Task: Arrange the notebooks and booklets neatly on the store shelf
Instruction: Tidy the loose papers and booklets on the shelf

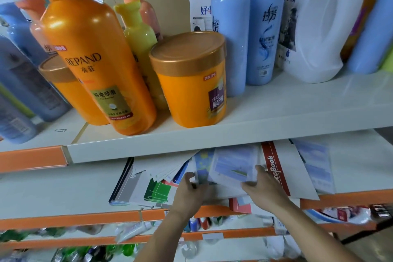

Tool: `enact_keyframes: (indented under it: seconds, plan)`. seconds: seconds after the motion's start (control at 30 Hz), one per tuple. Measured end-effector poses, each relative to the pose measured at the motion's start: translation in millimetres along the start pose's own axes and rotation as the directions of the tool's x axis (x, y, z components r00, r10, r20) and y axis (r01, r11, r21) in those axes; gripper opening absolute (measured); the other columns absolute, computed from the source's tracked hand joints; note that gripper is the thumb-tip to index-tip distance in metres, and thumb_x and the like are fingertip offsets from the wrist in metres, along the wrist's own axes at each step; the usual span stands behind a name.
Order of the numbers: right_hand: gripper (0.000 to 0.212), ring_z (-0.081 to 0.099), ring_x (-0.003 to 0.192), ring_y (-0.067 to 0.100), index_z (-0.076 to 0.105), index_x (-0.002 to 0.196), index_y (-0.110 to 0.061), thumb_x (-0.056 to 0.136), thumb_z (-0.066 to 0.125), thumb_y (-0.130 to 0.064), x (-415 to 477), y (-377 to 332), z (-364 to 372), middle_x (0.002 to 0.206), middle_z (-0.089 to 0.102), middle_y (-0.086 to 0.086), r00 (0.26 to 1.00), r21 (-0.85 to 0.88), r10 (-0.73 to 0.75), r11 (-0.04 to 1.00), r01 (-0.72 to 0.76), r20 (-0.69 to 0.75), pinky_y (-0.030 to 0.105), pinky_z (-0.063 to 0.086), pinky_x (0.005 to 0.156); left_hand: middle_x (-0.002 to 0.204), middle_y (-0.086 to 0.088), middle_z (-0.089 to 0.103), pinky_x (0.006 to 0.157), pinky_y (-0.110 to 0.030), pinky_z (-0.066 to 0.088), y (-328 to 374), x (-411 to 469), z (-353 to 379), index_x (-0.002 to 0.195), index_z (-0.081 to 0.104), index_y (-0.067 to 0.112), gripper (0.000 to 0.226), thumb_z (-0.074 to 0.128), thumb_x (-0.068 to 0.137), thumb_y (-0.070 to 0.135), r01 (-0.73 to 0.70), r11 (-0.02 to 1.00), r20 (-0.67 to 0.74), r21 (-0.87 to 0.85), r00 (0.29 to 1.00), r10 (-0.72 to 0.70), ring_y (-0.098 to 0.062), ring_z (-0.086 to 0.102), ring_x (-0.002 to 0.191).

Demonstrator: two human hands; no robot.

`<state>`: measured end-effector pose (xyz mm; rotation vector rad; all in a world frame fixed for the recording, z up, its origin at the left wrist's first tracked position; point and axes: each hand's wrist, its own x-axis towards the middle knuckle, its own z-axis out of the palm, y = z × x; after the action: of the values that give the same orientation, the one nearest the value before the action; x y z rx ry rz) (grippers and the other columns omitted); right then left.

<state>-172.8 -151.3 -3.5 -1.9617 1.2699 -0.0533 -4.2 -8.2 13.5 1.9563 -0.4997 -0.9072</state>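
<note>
The upper shelf (255, 125) juts out directly above the pale blue booklet (231, 168), and the booklet's far end is hidden by it. On that shelf, up and left of the booklet, an orange bottle (95, 59) and an orange tub (191, 83) are stood. Blue bottles (230, 34) and a white jug (319, 27) are ranged above the booklet and to its right.

The booklet is lying tilted on a loose heap on the lower shelf (63, 187). To its left a green booklet (157, 190) and a grey notebook (125, 183) are fanned out. Just right of it a red-spined notebook (274, 168) is partly covered by the right hand (265, 187). A small red booklet (240, 205) is seen below it at the shelf's orange edge.

The booklet is gripped at both sides. Its left edge is pinched by the curled fingers of the left hand (189, 191). Its right corner is clasped by the right hand, with the thumb laid on top.
</note>
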Motion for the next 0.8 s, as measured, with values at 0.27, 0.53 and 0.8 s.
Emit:
enact_keyframes:
  seconds: [0.27, 0.53, 0.8]
  plan:
    - [0.078, 0.067, 0.097, 0.029, 0.032, 0.145, -0.017, 0.087, 0.061, -0.06, 9, 6, 11, 0.12, 0.062, 0.014, 0.996, 0.064, 0.048, 0.997, -0.043, -0.069, 0.033, 0.051, 0.065, 0.095, -0.015, 0.068, 0.054, -0.029, 0.055, -5, -4, 6, 0.106, 0.053, 0.019, 0.023, 0.065, 0.093, 0.005, 0.011, 0.999, -0.015, -0.038, 1.0, -0.012, -0.027, 0.064, 0.068]
    - [0.05, 0.059, 0.096, 0.007, 0.049, 0.121, -0.022, 0.084, 0.077, -0.04, -2, 18, -1, 0.117, 0.06, -0.009, 0.996, 0.128, -0.067, 0.99, 0.059, 0.066, 0.019, 0.045, 0.069, 0.097, -0.031, 0.067, 0.044, -0.033, 0.049, -10, -19, -8, 0.114, 0.047, -0.004, 0.03, 0.062, 0.089, -0.012, 0.097, 0.989, 0.127, -0.113, 0.988, -0.083, -0.033, 0.062, 0.056]
    - [0.077, 0.058, 0.112, 0.003, 0.042, 0.14, -0.03, 0.076, 0.083, -0.044, -3, 31, -8, 0.131, 0.058, -0.016, 0.968, 0.176, -0.112, 0.982, 0.073, 0.224, 0.021, 0.048, 0.091, 0.08, -0.014, 0.071, 0.052, -0.035, 0.055, -15, -35, 9, 0.104, 0.053, 0.005, 0.051, 0.085, 0.08, 0.038, 0.09, 0.986, 0.062, -0.14, 0.995, -0.082, -0.024, 0.065, 0.062]
